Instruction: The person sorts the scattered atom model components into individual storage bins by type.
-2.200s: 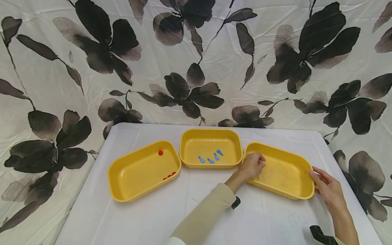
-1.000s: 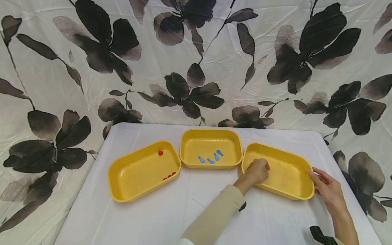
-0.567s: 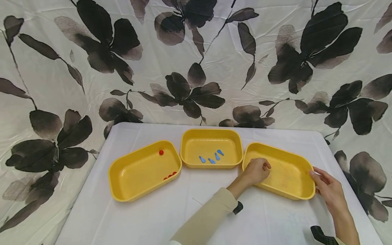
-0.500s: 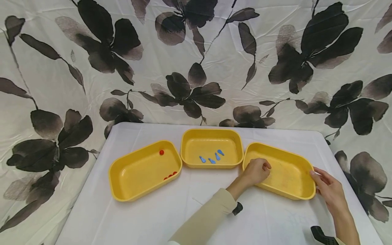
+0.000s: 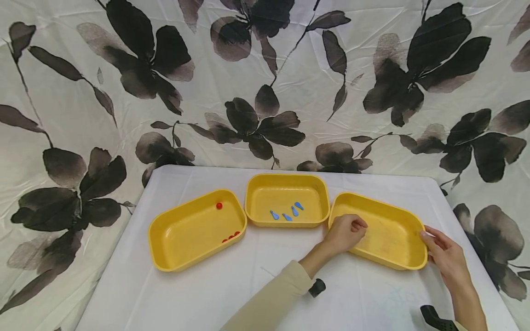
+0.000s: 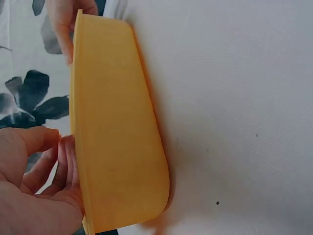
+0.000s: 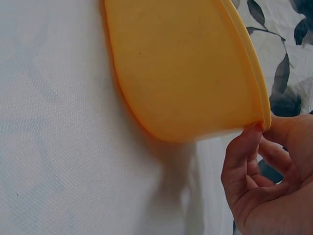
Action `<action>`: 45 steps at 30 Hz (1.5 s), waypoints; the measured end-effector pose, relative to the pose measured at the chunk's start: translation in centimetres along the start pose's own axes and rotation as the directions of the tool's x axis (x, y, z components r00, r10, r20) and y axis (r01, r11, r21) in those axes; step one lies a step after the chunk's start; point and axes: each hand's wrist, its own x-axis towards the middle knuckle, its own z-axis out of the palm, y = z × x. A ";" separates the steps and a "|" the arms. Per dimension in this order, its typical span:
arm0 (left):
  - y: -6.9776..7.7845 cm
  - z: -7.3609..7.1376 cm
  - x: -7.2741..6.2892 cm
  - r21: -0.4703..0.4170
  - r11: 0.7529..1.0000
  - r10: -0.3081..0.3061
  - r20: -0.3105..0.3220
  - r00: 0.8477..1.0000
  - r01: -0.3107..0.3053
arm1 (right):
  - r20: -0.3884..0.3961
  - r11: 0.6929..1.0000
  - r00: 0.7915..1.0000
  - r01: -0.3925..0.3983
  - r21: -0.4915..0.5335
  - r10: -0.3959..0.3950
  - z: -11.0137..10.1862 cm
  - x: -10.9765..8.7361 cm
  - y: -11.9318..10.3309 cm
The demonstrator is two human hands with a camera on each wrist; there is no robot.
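Observation:
My left hand [image 5: 347,232] is over the left end of the right-hand yellow tray [image 5: 389,236], fingers bent. In the left wrist view its thumb and fingertips [image 6: 48,138] come close together at the tray's rim; I cannot tell whether something small is between them. My right hand [image 5: 447,257] pinches the right end of the same tray, its thumb and finger on the rim [image 7: 265,110]. Several small blue drop-shaped pieces [image 5: 295,211] lie in the middle yellow tray [image 5: 265,188]. The left yellow tray [image 5: 178,234] holds several small red balls [image 5: 219,206].
The three trays stand in an arc on a white-covered table [image 5: 198,299]. Behind it hangs a white cloth [image 5: 314,92] with dark flowers. A black wrist device [image 5: 317,288] sits below my left sleeve, another black device [image 5: 436,318] at my right wrist.
My left hand has moved slightly right and nearer to me over the right tray, and since a second ago its forearm has shifted left. My right hand stays on the rim.

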 end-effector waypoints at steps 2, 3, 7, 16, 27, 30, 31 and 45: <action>0.0 -0.2 -0.2 -0.006 1.000 0.006 -0.012 1.000 -0.006 | -0.001 1.000 1.000 -0.005 0.000 0.005 0.0 0.0 0.0; 0.0 -0.3 -0.4 -0.011 1.000 0.009 -0.017 1.000 -0.009 | -0.002 1.000 1.000 -0.008 0.000 0.008 0.1 0.1 0.0; -0.1 -0.8 -0.9 -0.033 0.999 0.019 -0.035 0.999 -0.020 | -0.005 1.000 1.000 -0.019 -0.001 0.019 0.1 0.2 -0.1; -0.5 -2.3 -2.0 -0.075 0.997 0.008 -0.067 0.998 -0.013 | -0.011 1.000 1.000 -0.029 0.001 0.029 0.0 0.1 -0.1; -1.3 -4.2 -3.6 -0.144 0.989 0.003 -0.135 0.991 -0.023 | -0.010 1.000 1.000 -0.023 0.000 0.023 0.0 0.1 0.0; -1.6 -4.6 -4.2 -0.160 0.987 -0.007 -0.149 0.989 -0.017 | -0.015 1.000 0.999 -0.029 0.004 0.029 0.1 0.1 -0.1; -1.7 -4.7 -4.4 -0.164 0.986 -0.008 -0.154 0.988 -0.018 | -0.016 1.000 0.999 -0.030 0.006 0.030 0.1 0.1 -0.1; -3.1 -6.2 -6.9 -0.184 0.983 -0.030 -0.216 0.976 -0.010 | -0.018 0.999 0.999 -0.027 0.027 0.027 0.1 0.0 -0.1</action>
